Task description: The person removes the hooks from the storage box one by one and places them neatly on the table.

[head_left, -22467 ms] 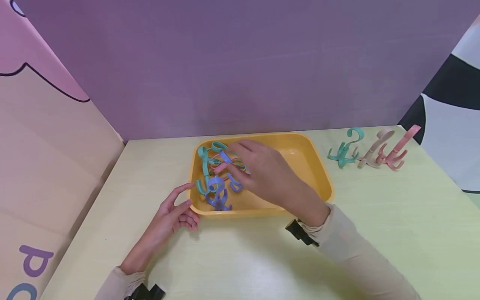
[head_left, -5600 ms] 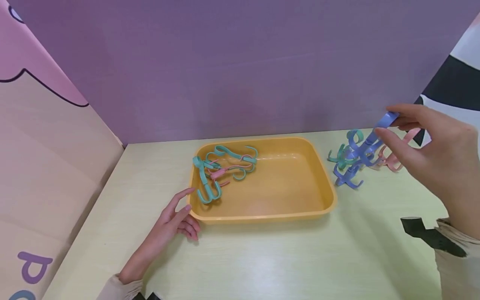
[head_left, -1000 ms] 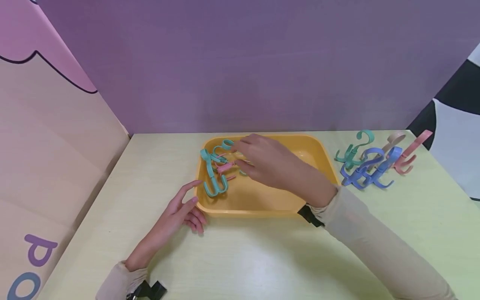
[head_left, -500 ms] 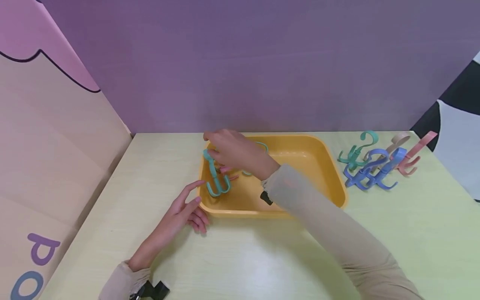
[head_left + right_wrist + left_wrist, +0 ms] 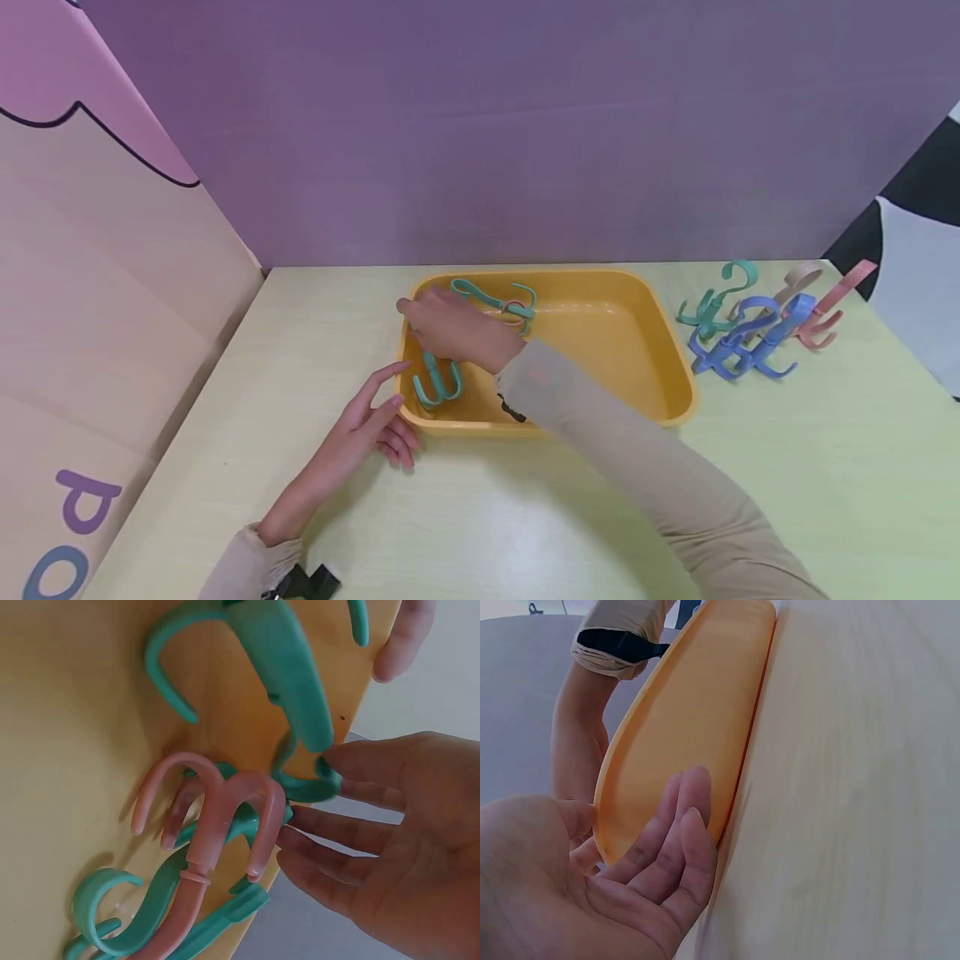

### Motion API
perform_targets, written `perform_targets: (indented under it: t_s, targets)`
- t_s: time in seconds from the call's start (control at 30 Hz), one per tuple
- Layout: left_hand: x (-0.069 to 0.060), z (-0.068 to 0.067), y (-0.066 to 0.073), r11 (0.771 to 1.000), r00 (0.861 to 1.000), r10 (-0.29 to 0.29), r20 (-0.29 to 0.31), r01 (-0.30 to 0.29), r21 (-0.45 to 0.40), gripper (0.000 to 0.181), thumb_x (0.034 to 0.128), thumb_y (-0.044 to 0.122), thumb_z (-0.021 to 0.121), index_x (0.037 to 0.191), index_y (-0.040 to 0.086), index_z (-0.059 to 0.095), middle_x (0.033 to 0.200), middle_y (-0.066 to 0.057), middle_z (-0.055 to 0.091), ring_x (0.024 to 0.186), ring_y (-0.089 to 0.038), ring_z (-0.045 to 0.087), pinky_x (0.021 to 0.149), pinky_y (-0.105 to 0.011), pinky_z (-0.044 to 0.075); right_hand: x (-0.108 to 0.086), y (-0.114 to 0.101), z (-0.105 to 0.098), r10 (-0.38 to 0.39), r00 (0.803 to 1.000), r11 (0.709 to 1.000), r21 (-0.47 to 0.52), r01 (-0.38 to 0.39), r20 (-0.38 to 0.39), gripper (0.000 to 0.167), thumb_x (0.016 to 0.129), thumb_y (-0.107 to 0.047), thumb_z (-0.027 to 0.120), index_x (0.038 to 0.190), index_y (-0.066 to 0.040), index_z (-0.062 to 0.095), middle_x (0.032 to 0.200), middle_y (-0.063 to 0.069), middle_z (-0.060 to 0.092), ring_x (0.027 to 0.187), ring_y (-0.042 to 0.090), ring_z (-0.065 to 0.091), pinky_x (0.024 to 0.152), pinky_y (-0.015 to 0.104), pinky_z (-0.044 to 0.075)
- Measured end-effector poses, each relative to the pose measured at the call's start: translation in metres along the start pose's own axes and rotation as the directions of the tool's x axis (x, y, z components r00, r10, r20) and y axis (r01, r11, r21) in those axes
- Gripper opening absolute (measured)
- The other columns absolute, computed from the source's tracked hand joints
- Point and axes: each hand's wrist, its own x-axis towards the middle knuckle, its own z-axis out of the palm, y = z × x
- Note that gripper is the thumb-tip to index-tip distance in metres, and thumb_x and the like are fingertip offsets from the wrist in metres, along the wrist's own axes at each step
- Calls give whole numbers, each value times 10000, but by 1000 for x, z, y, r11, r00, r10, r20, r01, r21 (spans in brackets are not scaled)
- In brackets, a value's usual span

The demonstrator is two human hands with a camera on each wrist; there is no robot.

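Note:
In the head view, a yellow tray (image 5: 570, 429) holds green and pink pronged plastic hooks. My right hand (image 5: 457, 329) reaches into its left end. Its thumb and a finger pinch the curled end of a green hook (image 5: 289, 675), whose prongs (image 5: 438, 387) show below the hand. A pink hook (image 5: 214, 814) and more green hooks (image 5: 154, 900) lie just beside the right fingers. My left hand (image 5: 360, 425) rests at the tray's left edge, thumb and forefinger touching the rim. Its other fingers lie loosely against the outer wall (image 5: 690, 705).
At the table's right stand several hooks on their prongs: a green one (image 5: 708, 308), blue ones (image 5: 765, 342), a beige one (image 5: 795, 283) and a pink one (image 5: 832, 304). Another green hook (image 5: 487, 296) lies along the tray's back. A purple wall (image 5: 525, 133) rises behind the table (image 5: 465, 517).
Earlier, blue hooks left the tray and joined the group at the right. In the last second my right hand moved left across the tray to the green hook. The left hand stays at the rim.

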Motion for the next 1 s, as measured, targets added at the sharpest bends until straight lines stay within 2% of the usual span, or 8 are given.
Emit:
perform_targets:
  t_s: [0.13, 0.27, 0.33, 0.47, 0.63, 0.8, 0.87, 1.0]
  targets:
    - [0, 0, -1, 1000, 1000, 2, -2, -2, 4, 481, 1100, 270, 383, 1559, 239, 240, 815, -248, 693, 644, -385, 691, 603, -404, 589, 0, 0, 0, 17, 1000, 999, 27, -17, 18, 289, 975, -13, 537, 1255, -79, 564, 927, 48, 588, 769, 164, 546, 617, 213, 459]
    - [0, 0, -1, 1000, 1000, 2, 1, -2, 6, 484, 1100, 271, 383, 1560, 236, 236, 818, -249, 692, 645, -387, 689, 604, -406, 590, -1, 2, -2, 45, 999, 999, 20, -45, -19, 296, 961, -29, 552, 1256, -58, 561, 996, 65, 588, 782, 168, 553, 605, 211, 479]
    - [1, 0, 0, 1000, 1000, 2, 2, -2, 7, 485, 1100, 274, 384, 1560, 240, 235, 822, -249, 691, 649, -389, 689, 608, -406, 590, -2, 3, -3, 64, 998, 998, 8, -64, -24, 242, 964, -51, 554, 1203, -54, 584, 942, 57, 595, 739, 164, 564, 571, 213, 478]
    - [0, 0, 0, 1000, 1000, 2, 0, -2, 12, 482, 1100, 274, 384, 1559, 246, 239, 822, -246, 689, 648, -386, 688, 610, -406, 590, -3, 4, -1, 85, 996, 996, 23, -85, 29, 132, 956, -29, 548, 1051, -74, 628, 767, 9, 555, 649, 146, 539, 523, 219, 447]
    - [0, 0, -1, 1000, 1000, 2, 1, -2, 7, 480, 1100, 264, 384, 1558, 250, 240, 817, -251, 688, 644, -382, 690, 610, -408, 591, 0, 0, 8, 100, 992, 995, -25, -98, 80, 62, 926, -47, 620, 934, -94, 659, 712, -12, 489, 711, 155, 479, 623, 248, 444]
    - [1, 1, -2, 1000, 1000, 4, 3, -4, -7, 477, 1101, 266, 380, 1557, 257, 240, 820, -252, 688, 644, -386, 690, 603, -406, 590, 5, -4, 20, 151, 984, 975, -179, -133, 90, 115, 944, -171, 656, 1041, -132, 705, 908, 2, 661, 871, 173, 609, 818, 309, 524]
    - [1, 2, -3, 1000, 1000, 4, 3, -4, -8, 474, 1102, 266, 376, 1556, 257, 241, 819, -253, 688, 643, -390, 689, 601, -407, 589, 6, -5, 25, 166, 983, 964, -222, -144, 82, 173, 949, -203, 659, 1104, -142, 706, 1000, 15, 686, 925, 190, 636, 849, 336, 536]
    - [2, 3, -3, 1000, 1000, -5, 4, 5, -3, 475, 1101, 272, 381, 1554, 260, 242, 818, -254, 691, 645, -391, 689, 605, -401, 589, 6, 0, 30, 162, 984, 963, -228, -142, 68, 199, 950, -198, 663, 1137, -138, 695, 1008, 15, 685, 916, 189, 643, 822, 324, 549]
